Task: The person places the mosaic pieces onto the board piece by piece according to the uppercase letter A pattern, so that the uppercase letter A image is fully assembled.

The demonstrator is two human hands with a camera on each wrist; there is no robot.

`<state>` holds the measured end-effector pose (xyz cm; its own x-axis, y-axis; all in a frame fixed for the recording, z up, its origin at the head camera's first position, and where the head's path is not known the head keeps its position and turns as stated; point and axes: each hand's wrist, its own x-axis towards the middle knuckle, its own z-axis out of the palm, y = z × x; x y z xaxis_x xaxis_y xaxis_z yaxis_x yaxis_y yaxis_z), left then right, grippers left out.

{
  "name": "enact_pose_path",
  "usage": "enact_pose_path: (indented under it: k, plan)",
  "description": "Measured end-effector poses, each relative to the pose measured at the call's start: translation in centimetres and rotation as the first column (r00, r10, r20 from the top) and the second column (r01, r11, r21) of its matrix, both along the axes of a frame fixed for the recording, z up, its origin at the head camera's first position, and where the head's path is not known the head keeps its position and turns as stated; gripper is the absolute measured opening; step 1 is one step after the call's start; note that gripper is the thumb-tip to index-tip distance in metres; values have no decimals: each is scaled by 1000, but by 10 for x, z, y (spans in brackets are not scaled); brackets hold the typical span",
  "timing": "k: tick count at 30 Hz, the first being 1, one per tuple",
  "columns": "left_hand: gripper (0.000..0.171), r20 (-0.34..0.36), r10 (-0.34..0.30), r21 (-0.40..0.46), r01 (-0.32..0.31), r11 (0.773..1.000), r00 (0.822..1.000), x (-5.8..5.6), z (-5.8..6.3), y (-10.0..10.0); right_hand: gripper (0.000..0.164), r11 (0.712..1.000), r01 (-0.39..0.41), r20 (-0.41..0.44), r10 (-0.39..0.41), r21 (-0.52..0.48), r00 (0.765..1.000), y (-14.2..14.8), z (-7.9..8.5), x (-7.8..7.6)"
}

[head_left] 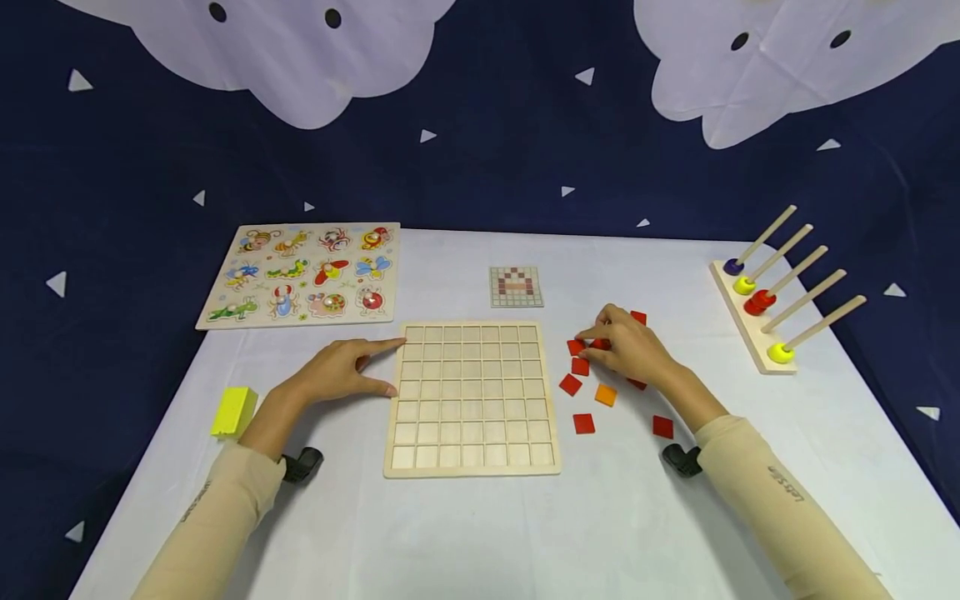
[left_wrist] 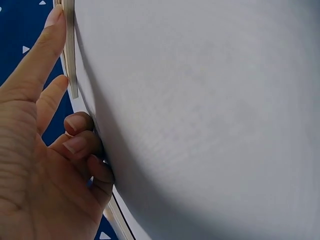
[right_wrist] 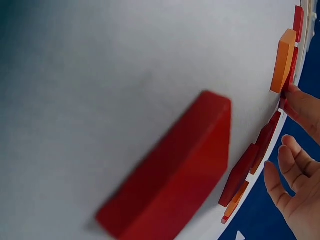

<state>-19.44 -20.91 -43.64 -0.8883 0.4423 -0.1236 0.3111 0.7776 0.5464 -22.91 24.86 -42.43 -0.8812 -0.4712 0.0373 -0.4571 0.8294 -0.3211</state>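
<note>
A wooden grid board (head_left: pixel 472 476) with rows of square cells lies flat on the white table. My left hand (head_left: pixel 341 371) touches its left edge with index finger and thumb stretched out; the left wrist view shows the other fingers curled loosely beside the board's side (left_wrist: pixel 71 55). To the right of the board, the thumb and index finger of my right hand (head_left: pixel 628 343) pinch a small red square tile (head_left: pixel 574 347). Around that hand lie several red tiles (head_left: pixel 583 423) and an orange tile (head_left: pixel 606 395). The palm partly covers some tiles.
Behind the board lies a small pattern card (head_left: pixel 516 287). An insect puzzle board (head_left: pixel 307 319) is at back left, a yellow block (head_left: pixel 234 412) at left. A wooden peg stand (head_left: pixel 750 333) with coloured beads stands at far right.
</note>
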Motion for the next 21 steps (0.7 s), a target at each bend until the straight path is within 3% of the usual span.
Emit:
enact_pose_path:
  k: [11, 21]
  plan:
    - [85, -1, 2, -3, -2, 1000, 1000, -1, -1, -1, 31, 997, -74, -64, 73, -2, 995, -6, -3, -3]
    - [85, 0, -2, 6, 2, 1000, 1000, -2, -2, -2, 28, 996, -65, -34, 63, -64, 997, -14, 2, -5]
